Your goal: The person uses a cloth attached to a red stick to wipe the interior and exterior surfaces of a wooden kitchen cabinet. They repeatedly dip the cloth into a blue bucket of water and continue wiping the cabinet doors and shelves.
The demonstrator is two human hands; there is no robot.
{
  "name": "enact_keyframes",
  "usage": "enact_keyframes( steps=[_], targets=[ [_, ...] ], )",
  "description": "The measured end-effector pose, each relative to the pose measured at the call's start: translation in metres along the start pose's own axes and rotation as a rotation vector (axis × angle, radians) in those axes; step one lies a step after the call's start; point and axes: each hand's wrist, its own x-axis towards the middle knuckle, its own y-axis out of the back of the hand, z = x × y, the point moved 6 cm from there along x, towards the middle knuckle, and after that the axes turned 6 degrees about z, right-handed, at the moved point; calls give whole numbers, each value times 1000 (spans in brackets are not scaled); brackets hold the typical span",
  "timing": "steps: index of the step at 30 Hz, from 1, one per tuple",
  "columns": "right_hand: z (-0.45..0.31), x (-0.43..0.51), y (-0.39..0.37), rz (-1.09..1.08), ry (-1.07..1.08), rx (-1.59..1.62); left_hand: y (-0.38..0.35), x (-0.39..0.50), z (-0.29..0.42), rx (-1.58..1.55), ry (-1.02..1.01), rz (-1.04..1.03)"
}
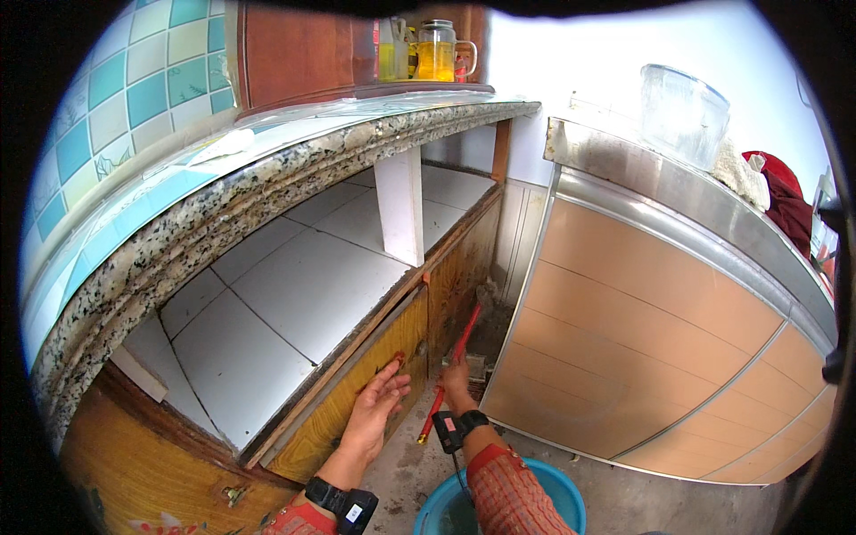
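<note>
My right hand grips the red handle of a long tool. The tool's greyish head reaches into the dim corner between the wooden cabinet and the orange-panelled unit; its exact kind is unclear. My left hand holds nothing, its fingers apart in front of a yellow wood-grain cabinet door. The fingertips are close to a reddish-brown spot on that door, and I cannot tell whether they touch it. A round dark knob sits to the right of them.
Above the door runs a white-tiled shelf with a white upright post, under a granite counter edge. The orange-panelled unit stands on the right. A blue basin is on the floor below my right forearm. A glass jug stands at the back.
</note>
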Motion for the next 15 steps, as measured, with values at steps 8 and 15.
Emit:
enact_keyframes(
  steps=[8,15],
  targets=[
    [-31,-7,-3,-10,171,79,-1,-1,3,12,6,12],
    [-74,-66,-21,-11,615,15,-5,-1,3,18,-38,4]
  ],
)
